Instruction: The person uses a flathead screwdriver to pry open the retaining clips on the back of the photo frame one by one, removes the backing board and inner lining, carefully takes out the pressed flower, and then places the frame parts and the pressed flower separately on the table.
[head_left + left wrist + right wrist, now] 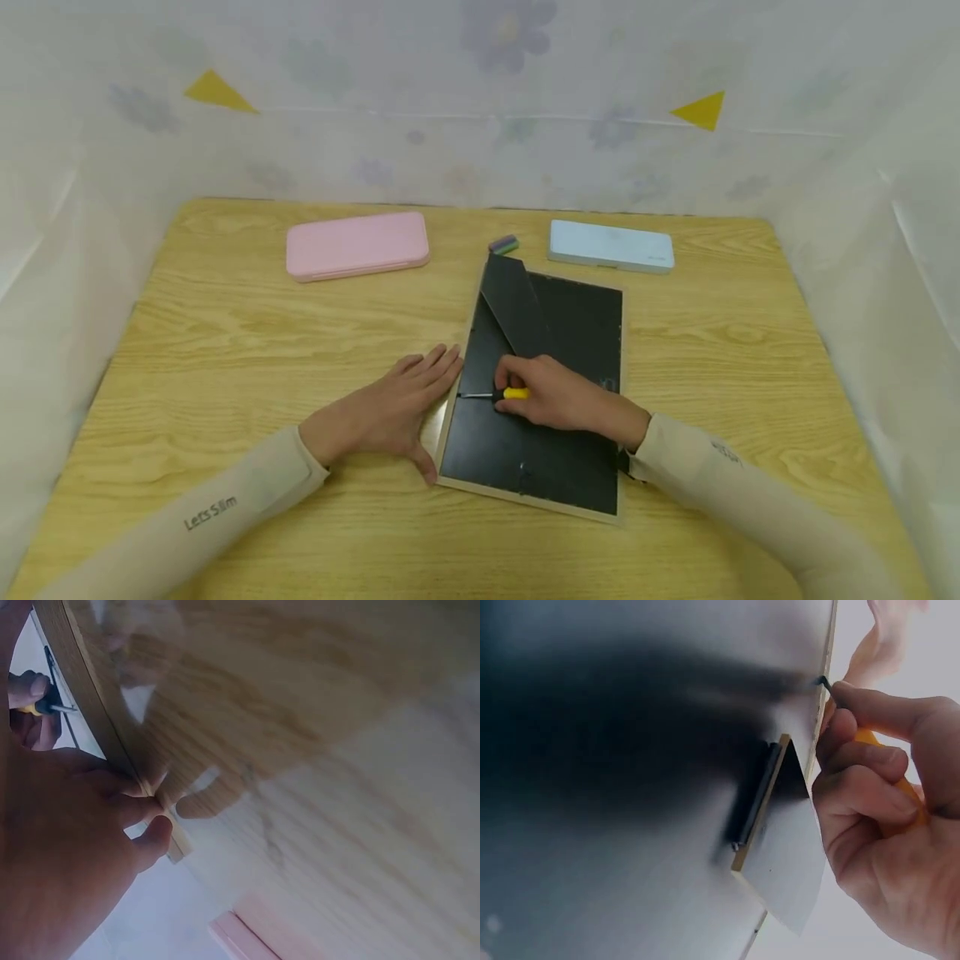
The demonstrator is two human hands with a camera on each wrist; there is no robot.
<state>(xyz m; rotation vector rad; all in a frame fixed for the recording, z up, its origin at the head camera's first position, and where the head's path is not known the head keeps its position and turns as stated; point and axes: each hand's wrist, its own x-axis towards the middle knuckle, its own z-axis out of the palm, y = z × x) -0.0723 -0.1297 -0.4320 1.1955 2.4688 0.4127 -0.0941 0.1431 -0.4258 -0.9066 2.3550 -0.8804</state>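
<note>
Gripping the light-looking screwdriver (504, 394) by its handle in my right hand (562, 396), tip at the nine o'clock edge of the frame (558, 462) lying at my twelve, I brace its stiff, perhaps fragile side with my outspread left hand (393, 408), with room past its two o'clock side, below the blue case (611, 247).

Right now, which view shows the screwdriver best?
Head: the screwdriver lies side-on, yellow handle and shaft both showing past the right hand. Left wrist catches it small, near the picture's edge. Right wrist shows yellow handle partly behind fingers; the shaft is hard to make out.
</note>
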